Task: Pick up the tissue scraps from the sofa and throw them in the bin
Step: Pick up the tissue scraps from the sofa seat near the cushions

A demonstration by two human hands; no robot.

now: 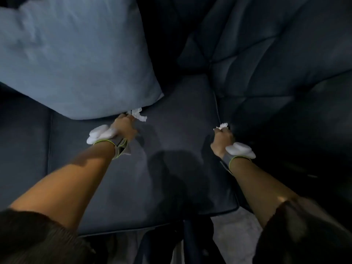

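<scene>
so both hands are down on the dark blue sofa seat (171, 168) rn. the left hand (124, 125) is curled almost shut and pinches a white tissue scrap (138, 114) that pokes out far of the fingers, right at the near edge of the light blue pillow (76, 60). part of that scrap may sit under the pillow, can't tell. the right hand (222, 139) is curled shut too, w/ a small white scrap (222, 126) sticking out the top of the fist, next to the seam by the dark sofa arm on the right. the scraps look super light, soft and crumpled, so they will squash easy and prob tear if pulled hard. best way imo is a soft pinch on the thick bunched part, not the thin torn edges, and lift slow so no bits drop. white pads w/ grey straps sit on both wrists. no bin in view, so the throw part is not done yet.
</scene>
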